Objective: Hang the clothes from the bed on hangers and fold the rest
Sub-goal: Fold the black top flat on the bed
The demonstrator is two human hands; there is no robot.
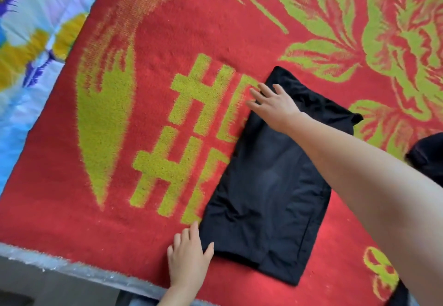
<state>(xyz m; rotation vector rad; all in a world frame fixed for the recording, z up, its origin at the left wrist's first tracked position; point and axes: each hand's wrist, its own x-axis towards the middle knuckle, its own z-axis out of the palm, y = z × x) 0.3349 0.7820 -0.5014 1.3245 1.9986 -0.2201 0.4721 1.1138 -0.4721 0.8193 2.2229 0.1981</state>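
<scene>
red blanket (60, 209) with a yellow-green pattern covers the bed. one left hand (187, 255) lies flat, fingers straight, at the near corner of one folded black garment (271, 185). one right hand (273, 104) presses its far corner, fingers spread. right of it lies a second dark garment (429, 159).

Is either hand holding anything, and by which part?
Nothing is gripped. The right hand presses flat on the far edge of the black garment; the left hand touches its near corner.
</scene>
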